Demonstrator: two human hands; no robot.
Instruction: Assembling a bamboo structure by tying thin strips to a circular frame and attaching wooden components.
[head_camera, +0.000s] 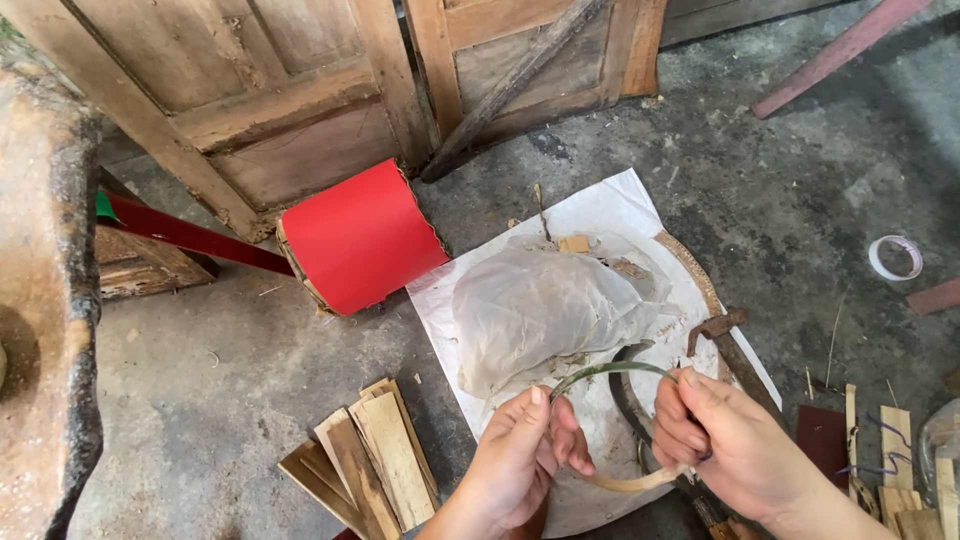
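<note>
While both hands work low in the view, the scene runs from biggest to smallest as follows.

Floor: rough grey concrete floor (760, 190), stained and littered with chips.
Doors: weathered brown wooden panel doors (280, 100) lean at the top of the view.
Sheet: white plastic sheet (610, 215) is spread on the floor under the hands.
Roll: red paper-covered roll (360, 235) lies on its side just left of the sheet.
Bag: crumpled translucent plastic bag (545, 305) sits on the sheet, just above the hands.
Slats: pale split wooden slats (375, 455) are stacked to the left of the left hand.
Hammer: rusty hammer with dark handle (730, 345) lies on the sheet's right edge, near the right hand.
Tape: white tape ring (896, 257) rests on the floor, well apart to the right.
Strip: thin green-and-tan bamboo strip (610, 370) is bent into a loop, raised above the sheet between the two hands.
Left hand (525, 450): fingers closed, pinching the loop's left side.
Right hand (725, 440): fingers curled tight around the loop's right side.
</note>
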